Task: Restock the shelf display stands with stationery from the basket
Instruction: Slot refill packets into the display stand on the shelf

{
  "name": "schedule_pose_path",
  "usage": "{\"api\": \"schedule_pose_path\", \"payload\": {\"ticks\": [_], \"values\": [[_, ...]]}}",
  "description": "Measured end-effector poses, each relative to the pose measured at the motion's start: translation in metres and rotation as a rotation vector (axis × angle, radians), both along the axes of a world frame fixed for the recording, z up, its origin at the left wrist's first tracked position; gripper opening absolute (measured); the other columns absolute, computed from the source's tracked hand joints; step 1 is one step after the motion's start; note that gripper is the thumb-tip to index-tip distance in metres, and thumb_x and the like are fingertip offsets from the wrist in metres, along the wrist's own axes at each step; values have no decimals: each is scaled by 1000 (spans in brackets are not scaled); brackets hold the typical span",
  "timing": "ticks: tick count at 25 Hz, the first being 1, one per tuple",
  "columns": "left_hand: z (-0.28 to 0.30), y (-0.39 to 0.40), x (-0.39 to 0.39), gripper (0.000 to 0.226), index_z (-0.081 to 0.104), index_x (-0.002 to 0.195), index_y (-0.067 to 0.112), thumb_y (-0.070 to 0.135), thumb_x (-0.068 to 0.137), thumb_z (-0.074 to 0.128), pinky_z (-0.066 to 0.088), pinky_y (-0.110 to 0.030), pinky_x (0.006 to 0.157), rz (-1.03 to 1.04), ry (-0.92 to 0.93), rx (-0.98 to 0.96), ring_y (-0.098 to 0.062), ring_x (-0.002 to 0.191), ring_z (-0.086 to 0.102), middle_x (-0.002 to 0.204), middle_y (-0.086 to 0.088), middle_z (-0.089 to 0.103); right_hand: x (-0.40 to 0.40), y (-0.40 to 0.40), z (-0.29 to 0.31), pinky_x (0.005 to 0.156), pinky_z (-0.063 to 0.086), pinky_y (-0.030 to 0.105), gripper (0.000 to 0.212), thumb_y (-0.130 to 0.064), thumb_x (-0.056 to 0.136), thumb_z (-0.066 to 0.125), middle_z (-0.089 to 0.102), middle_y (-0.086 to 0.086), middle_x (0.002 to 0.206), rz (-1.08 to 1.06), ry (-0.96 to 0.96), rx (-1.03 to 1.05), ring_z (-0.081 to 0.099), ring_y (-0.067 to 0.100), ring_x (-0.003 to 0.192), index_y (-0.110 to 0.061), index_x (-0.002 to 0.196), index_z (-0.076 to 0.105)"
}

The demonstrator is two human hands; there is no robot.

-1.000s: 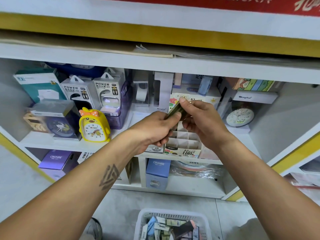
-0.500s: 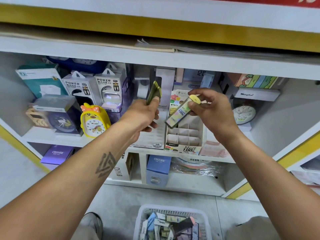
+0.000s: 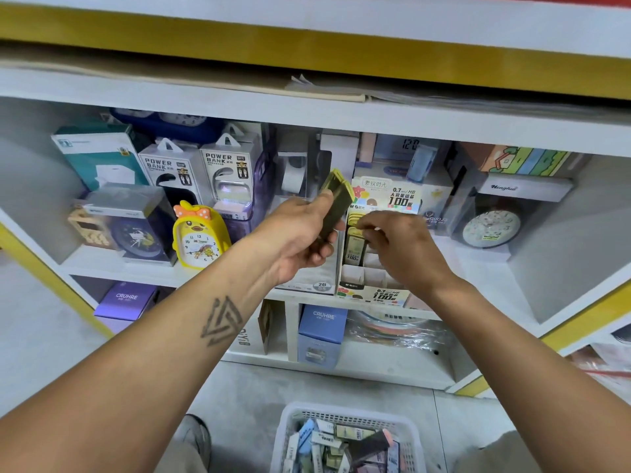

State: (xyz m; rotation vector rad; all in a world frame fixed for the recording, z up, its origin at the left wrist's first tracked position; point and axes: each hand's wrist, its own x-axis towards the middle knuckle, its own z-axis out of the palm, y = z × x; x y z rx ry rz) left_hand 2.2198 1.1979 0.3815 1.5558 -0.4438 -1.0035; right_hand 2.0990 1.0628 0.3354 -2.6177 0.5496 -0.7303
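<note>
My left hand (image 3: 297, 233) grips a small stack of olive-green lead refill cases (image 3: 338, 199), tilted upward in front of the middle shelf. Just to its right, my right hand (image 3: 406, 250) pinches the yellow-capped top of one lead case (image 3: 353, 249) that stands in the upper left slot of the colourful cardboard display stand (image 3: 372, 297). The stand's lower slots show white dividers. The white basket (image 3: 290, 425) sits on the floor below me, filled with several small stationery boxes.
A white 2B display stand (image 3: 317, 285) stands left of the colourful one. Further left are a yellow duck clock (image 3: 198, 237) and power bank boxes (image 3: 232, 172). A round clock (image 3: 491, 227) sits at the right, and a blue CRUHRE box (image 3: 322, 332) on the shelf below.
My right hand drew one case off the stack and brought it down into the stand's slot. My left hand moved up and left with the remaining cases.
</note>
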Motion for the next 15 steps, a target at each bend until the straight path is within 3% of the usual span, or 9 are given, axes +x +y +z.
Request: {"api": "schedule_pose_path", "payload": {"ticks": [2,3,6,7,11,15], "values": [[-1,0,-1,50,65,102,1,46,103,42,30,-18,38,-20,11,-7,-13,40,42,58,-4,53,0,3,3,79,52,35,19,-6,96,59,74,8,97,-33,-10,-126,66,25,85,-10,106,74],[-1,1,-1,50,65,103,1,46,103,43,30,-17,39,-34,16,-15,-13,41,42,58,-5,54,1,3,7,77,53,33,18,-8,97,59,74,6,95,-64,-63,-41,66,23,81,-11,106,75],[0,3,-3,49,66,106,-1,44,102,46,31,-18,39,-107,19,-29,-14,42,44,61,-7,58,2,7,22,58,55,29,16,-19,100,58,74,7,87,-105,-295,783,68,19,68,-11,107,71],[0,3,-4,48,66,104,0,43,102,47,31,-18,39,-139,11,-27,-14,43,44,62,-8,60,1,8,27,55,53,28,18,-23,100,59,74,9,86,-100,-330,955,67,20,66,-9,106,70],[-2,3,-11,44,63,103,3,44,102,47,33,-21,42,-214,-111,-12,-16,47,46,65,-7,59,-1,10,31,53,47,26,30,-28,97,65,66,11,77,-53,-313,1113,58,21,59,2,100,67],[1,4,-9,50,65,108,3,47,102,43,54,-29,56,-176,-117,-29,-24,67,66,85,-11,70,-4,5,36,53,51,25,13,-8,95,64,66,21,79,-38,-333,1239,62,25,59,3,89,66]]}}
